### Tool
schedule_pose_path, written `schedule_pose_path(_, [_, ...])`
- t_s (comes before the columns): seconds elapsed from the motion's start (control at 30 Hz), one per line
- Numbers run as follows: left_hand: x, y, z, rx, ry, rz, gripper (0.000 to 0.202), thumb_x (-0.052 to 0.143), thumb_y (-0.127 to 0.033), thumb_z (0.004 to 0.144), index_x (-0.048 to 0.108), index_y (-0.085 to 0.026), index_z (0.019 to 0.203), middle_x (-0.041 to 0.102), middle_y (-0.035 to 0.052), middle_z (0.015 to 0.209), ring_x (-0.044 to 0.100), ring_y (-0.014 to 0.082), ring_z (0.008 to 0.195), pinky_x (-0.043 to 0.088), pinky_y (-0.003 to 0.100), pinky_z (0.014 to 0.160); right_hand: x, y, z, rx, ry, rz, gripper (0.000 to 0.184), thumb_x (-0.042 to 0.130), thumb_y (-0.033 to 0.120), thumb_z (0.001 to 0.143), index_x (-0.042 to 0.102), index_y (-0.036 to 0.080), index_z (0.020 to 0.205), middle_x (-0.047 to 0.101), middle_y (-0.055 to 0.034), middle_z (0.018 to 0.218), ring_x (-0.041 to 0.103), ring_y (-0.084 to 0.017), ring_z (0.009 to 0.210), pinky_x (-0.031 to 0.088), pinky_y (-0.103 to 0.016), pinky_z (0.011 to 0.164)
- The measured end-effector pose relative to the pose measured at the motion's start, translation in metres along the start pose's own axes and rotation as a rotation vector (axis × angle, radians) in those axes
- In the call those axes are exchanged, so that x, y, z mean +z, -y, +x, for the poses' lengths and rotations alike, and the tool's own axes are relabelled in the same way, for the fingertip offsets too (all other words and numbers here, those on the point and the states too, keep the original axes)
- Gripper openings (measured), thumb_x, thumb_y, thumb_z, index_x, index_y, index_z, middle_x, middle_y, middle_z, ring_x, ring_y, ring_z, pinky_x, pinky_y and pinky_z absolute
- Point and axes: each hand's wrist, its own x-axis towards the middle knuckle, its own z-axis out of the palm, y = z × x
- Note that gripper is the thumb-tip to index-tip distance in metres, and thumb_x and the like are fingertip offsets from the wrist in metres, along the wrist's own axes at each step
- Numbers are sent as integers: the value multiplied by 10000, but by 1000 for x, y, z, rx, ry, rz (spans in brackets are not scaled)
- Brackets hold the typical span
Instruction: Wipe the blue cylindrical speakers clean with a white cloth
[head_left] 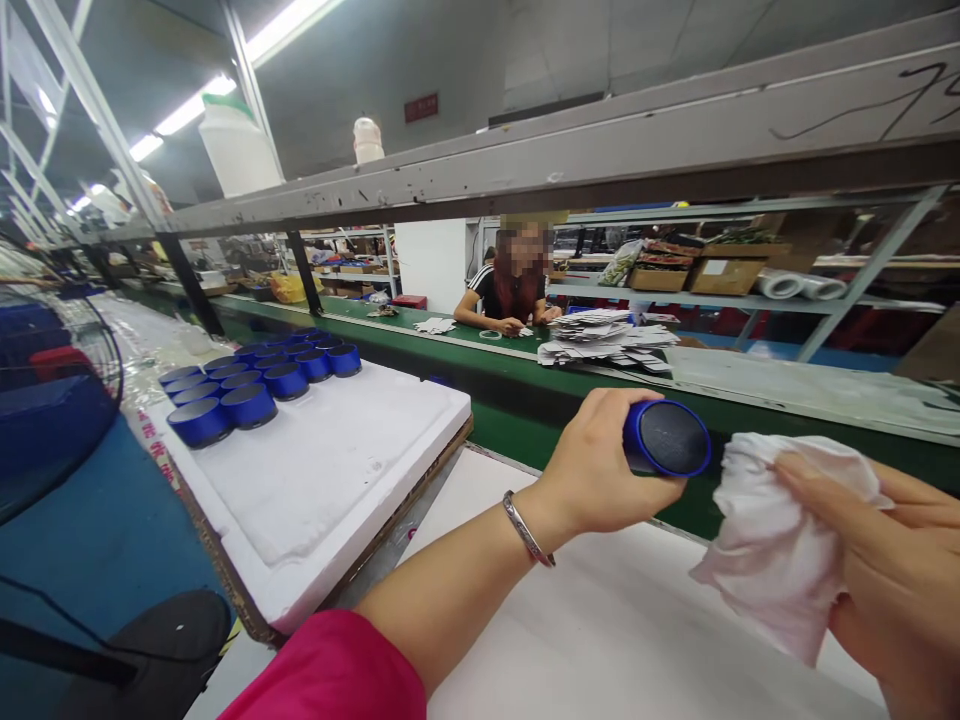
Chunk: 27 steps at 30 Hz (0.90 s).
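Note:
A blue cylinder with a dark mesh top, which looks like a small round speaker (pixel 673 438), is gripped in my left hand (pixel 596 465) above the white work surface (pixel 585 620). The dark face is tilted toward me. Just to the right, my right hand (pixel 885 540) pinches a crumpled white cloth (pixel 787 530) that hangs down from the fingers. Cloth and speaker are slightly apart. On the left, several matching blue speakers (pixel 250 403) stand in rows on a white foam board (pixel 352 450).
A green conveyor belt (pixel 499 425) runs behind the work surface. Across it sits a co-worker (pixel 517 280) beside a pile of white card pieces (pixel 604 340). A metal shelf beam (pixel 600 150) crosses overhead, and a black-framed fan (pixel 60 400) stands at the left.

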Motion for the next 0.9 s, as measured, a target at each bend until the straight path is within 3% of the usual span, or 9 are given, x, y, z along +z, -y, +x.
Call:
schedule_pose_path(0.1, [0, -3, -1, -104, -37, 10, 623, 943, -381, 783, 549, -260, 1250, 722, 88, 1271, 735, 342, 1248, 638, 507, 1142, 0, 0, -13, -107, -11, -91, 627, 1055, 620, 590, 894, 296, 1102, 837, -82, 1096, 690, -224, 798, 551, -279, 577])
schedule_pose_path(0.2, [2, -6, -5, -175, -44, 16, 647, 955, -324, 757, 541, -272, 1251, 719, 75, 1288, 743, 338, 1216, 647, 495, 1091, 10, 12, -34, -171, 3, -337, 587, 932, 726, 605, 881, 287, 991, 817, -77, 949, 698, -275, 761, 562, -369, 616])
schedule_pose_path(0.33, [4, -7, -8, -202, -74, -7, 626, 918, -238, 760, 544, -275, 1260, 712, 70, 1311, 744, 323, 1200, 641, 489, 1089, 27, 25, -50, -80, 9, -462, 598, 746, 800, 545, 827, 269, 811, 757, -96, 778, 658, -302, 706, 526, -417, 605])
schedule_pose_path(0.5, [12, -16, -13, -260, -71, -92, 665, 984, -258, 730, 552, -270, 1236, 714, 49, 1243, 736, 290, 1125, 634, 463, 1049, 30, 22, -32, -120, -159, -411, 565, 709, 750, 525, 769, 261, 802, 717, -96, 775, 639, -302, 751, 522, -442, 672])
schedule_pose_path(0.57, [15, -22, -16, -239, -42, -147, 706, 1032, -283, 716, 560, -266, 1241, 714, 45, 1228, 735, 278, 1116, 632, 439, 1039, 26, 20, -20, -11, -166, -361, 570, 744, 709, 486, 770, 251, 824, 682, -81, 739, 612, -286, 711, 499, -438, 623])
schedule_pose_path(0.67, [16, -26, -18, -202, -32, -169, 737, 1077, -303, 715, 569, -260, 1248, 712, 50, 1243, 732, 275, 1140, 625, 431, 1061, 19, 22, -7, 185, -129, -95, 675, 896, 590, 367, 794, 240, 934, 688, -52, 771, 596, -251, 657, 433, -369, 487])
schedule_pose_path(0.8, [12, -23, -14, -200, -62, -129, 760, 1082, -275, 708, 560, -256, 1261, 711, 63, 1272, 731, 286, 1177, 627, 446, 1090, 12, 32, -6, 265, -2, 142, 806, 1020, 381, 217, 804, 239, 981, 747, -49, 853, 637, -226, 655, 471, -305, 460])
schedule_pose_path(0.9, [10, -19, -11, -201, -67, -87, 746, 1045, -238, 713, 554, -257, 1274, 705, 74, 1320, 730, 292, 1203, 632, 460, 1112, 10, 34, -18, 229, 53, 127, 772, 1046, 446, 229, 797, 233, 929, 759, -74, 863, 595, -209, 616, 440, -308, 444])
